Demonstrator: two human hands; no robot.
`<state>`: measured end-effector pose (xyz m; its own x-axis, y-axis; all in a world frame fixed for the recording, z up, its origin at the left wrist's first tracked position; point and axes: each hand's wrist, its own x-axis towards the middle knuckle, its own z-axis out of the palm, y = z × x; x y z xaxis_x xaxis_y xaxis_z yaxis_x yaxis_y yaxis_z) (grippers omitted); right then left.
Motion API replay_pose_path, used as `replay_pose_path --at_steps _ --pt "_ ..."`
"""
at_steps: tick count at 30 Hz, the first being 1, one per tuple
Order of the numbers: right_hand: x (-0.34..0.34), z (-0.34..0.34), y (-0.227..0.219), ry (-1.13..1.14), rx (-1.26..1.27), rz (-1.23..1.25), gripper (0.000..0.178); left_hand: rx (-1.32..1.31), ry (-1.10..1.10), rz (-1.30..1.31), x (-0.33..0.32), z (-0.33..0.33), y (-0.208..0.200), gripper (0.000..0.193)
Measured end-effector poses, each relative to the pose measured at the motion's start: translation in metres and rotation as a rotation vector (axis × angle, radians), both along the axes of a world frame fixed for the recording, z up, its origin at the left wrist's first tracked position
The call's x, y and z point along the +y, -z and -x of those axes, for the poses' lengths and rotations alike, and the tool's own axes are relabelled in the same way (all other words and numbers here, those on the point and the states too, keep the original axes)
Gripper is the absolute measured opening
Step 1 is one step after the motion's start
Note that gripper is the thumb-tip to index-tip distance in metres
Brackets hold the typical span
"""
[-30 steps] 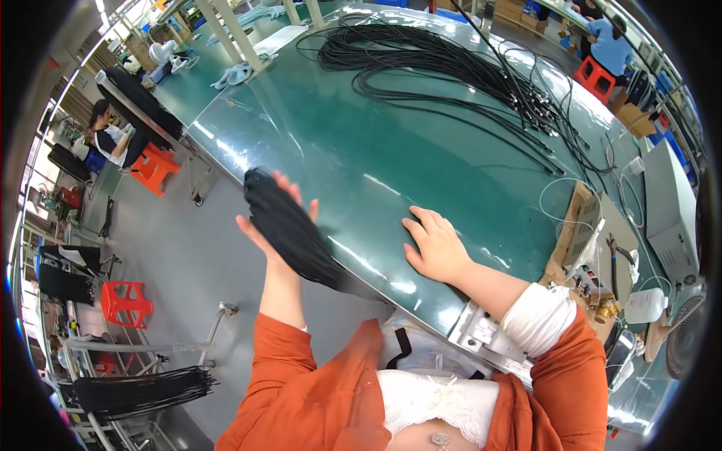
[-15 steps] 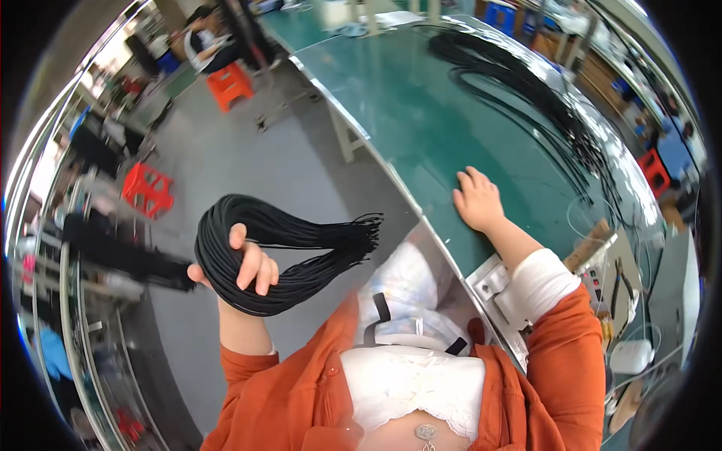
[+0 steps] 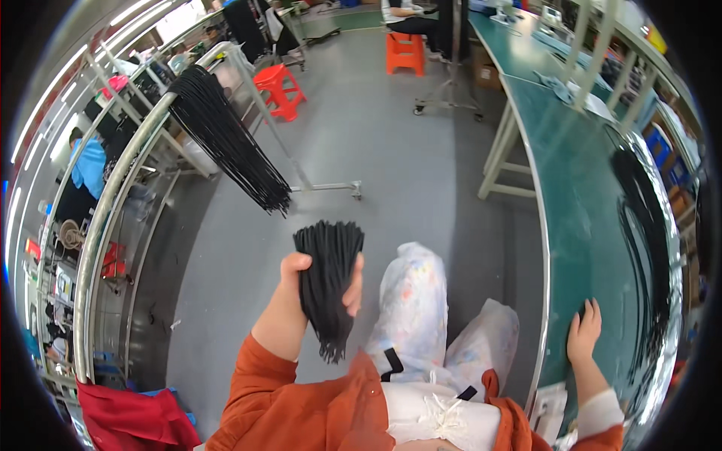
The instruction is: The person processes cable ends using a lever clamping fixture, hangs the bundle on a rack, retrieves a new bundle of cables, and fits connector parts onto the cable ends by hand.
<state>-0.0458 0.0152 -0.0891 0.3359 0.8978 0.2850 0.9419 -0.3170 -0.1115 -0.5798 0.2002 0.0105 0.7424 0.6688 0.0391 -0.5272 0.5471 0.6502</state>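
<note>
My left hand (image 3: 292,282) is closed around a folded bundle of black cords (image 3: 327,274), held up in front of me over the grey floor. The bend of the bundle is at the top and the loose ends hang toward my body. My thumb lies along one side and my fingertips show on the other. Fingers stretched out, my right hand (image 3: 585,334) rests on the edge of a green tabletop (image 3: 568,248) at my right, holding nothing. Farther right on that surface lies a long spread of black cords (image 3: 647,240).
On the left, a metal rail rack (image 3: 120,173) carries another hank of black cords (image 3: 226,139). Red cloth (image 3: 135,417) hangs at its near end. Beyond stand a red stool (image 3: 280,90) and an orange stool (image 3: 406,52) with a seated person, plus a wheeled stand (image 3: 451,101).
My view has swung left, bringing the rack and its hanging cords into fuller sight. The bundle in my left hand has turned upright. My right hand stays on the table.
</note>
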Motion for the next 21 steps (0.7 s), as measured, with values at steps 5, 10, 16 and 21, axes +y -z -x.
replay_pose_path --at_steps 5,10,16,21 --pt "0.016 0.005 0.0 -0.059 -0.076 -0.067 0.037 0.132 -0.215 0.253 0.046 0.069 0.02 0.061" --pt "0.043 0.036 -0.021 0.004 -0.089 0.122 0.041 0.28 -0.336 0.418 0.073 0.121 0.013 0.05" --pt "0.211 0.076 -0.089 -0.387 0.11 0.35 0.024 0.053 -0.301 0.71 0.088 0.139 0.003 0.046" --pt "0.423 0.294 -0.168 -1.279 0.374 0.594 0.019 0.173 -0.109 0.84 0.163 0.123 -0.071 0.034"
